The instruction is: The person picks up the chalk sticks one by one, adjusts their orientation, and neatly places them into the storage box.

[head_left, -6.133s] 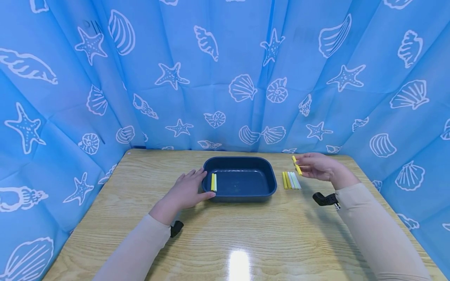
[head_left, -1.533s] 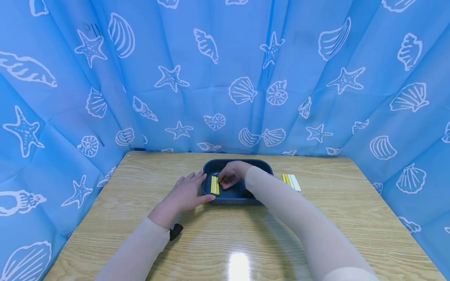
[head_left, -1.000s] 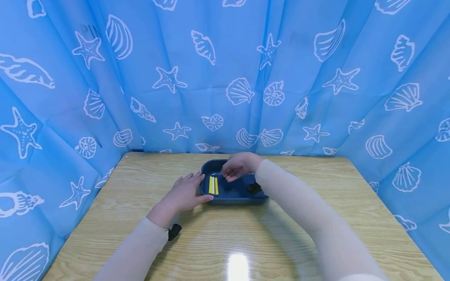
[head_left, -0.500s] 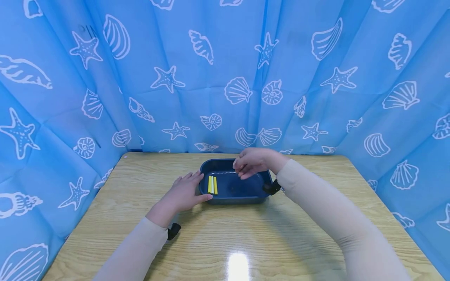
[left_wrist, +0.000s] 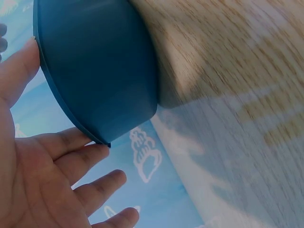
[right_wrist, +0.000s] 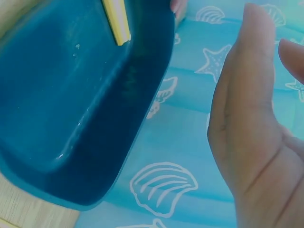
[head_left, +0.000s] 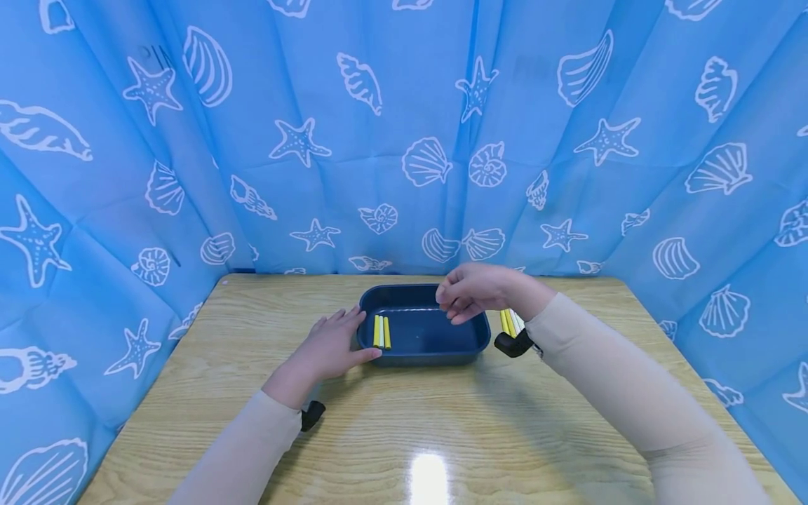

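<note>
My left hand [head_left: 330,345] rests with spread, straight fingers on the left end of a dark blue rectangular basin [head_left: 429,359]. In the left wrist view, the thumb and fingertips touch the basin's rim [left_wrist: 71,115]. Inside the basin, against its left side, yellow and white chalk sticks [head_left: 381,332] lie side by side, a white one between two yellow. Above the basin's right end hovers my right hand [head_left: 482,289], its fingers loosely bent and holding nothing. The right wrist view shows that hand [right_wrist: 251,118] beside the basin, with the chalk [right_wrist: 116,21] at the top.
More yellow and white chalk sticks [head_left: 510,321] lie on the wooden table [head_left: 379,428] right of the basin, partly hidden by my right wrist and its black camera mount [head_left: 513,344]. A blue shell-patterned curtain [head_left: 379,140] hangs behind the table and along its sides.
My right hand carried a yellow chalk stick from the right into the basin and let it go beside the other two. It has since risen and moved right. My left hand stayed at the rim.
</note>
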Motion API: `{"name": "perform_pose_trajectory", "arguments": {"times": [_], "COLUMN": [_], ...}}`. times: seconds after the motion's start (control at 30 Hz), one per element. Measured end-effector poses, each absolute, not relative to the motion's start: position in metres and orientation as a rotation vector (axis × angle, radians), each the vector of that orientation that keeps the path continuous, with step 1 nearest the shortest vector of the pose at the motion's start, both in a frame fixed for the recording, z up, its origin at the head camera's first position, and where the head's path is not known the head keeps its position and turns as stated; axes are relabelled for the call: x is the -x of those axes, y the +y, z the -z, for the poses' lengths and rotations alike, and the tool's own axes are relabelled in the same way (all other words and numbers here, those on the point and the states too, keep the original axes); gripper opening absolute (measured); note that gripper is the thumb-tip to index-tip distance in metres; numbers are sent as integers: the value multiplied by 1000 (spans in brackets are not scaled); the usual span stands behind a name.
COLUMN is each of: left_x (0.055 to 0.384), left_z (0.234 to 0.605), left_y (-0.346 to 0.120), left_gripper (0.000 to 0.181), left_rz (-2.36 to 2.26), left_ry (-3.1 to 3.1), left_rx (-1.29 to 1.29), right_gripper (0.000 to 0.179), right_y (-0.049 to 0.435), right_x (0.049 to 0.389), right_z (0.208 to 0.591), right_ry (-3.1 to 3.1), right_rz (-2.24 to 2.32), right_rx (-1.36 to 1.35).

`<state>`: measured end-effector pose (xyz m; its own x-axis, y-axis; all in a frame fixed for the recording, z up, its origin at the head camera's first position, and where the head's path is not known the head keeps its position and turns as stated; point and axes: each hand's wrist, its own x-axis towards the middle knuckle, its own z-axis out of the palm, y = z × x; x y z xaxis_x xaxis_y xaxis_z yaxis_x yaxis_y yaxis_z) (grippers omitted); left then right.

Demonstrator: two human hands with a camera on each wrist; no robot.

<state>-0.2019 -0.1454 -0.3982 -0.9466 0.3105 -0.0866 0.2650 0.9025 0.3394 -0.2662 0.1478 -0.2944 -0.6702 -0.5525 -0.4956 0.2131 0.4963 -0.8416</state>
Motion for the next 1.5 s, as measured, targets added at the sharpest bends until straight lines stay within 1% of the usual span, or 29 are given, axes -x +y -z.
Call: {"name": "perform_pose_trajectory", "arguments": {"times": [0.47, 0.67, 0.87, 1.23, 1.5], "left_x": [202, 202, 202, 201, 203], "left_z": [397, 399, 399, 397, 400], "left_y": [-146, -145, -145, -144, -147], "left_gripper": [89, 90, 89, 89, 91], "left_rz": [-495, -503, -513, -508, -504], "left_ry": [2923, 2921, 2922, 2919, 2922], "left_rx": [-454, -460, -453, -449, -462], "right_gripper": [15, 14, 14, 18, 24], "right_y": [173, 185, 200, 227, 246], "right_x": [243, 235, 228, 220, 221], "right_z": [292, 296, 303, 313, 325], "right_ry": [2015, 2103, 2166, 2263, 2302], "right_rz": [1273, 1284, 1296, 1319, 1388], "right_rx": [319, 281, 307, 324, 263]}}
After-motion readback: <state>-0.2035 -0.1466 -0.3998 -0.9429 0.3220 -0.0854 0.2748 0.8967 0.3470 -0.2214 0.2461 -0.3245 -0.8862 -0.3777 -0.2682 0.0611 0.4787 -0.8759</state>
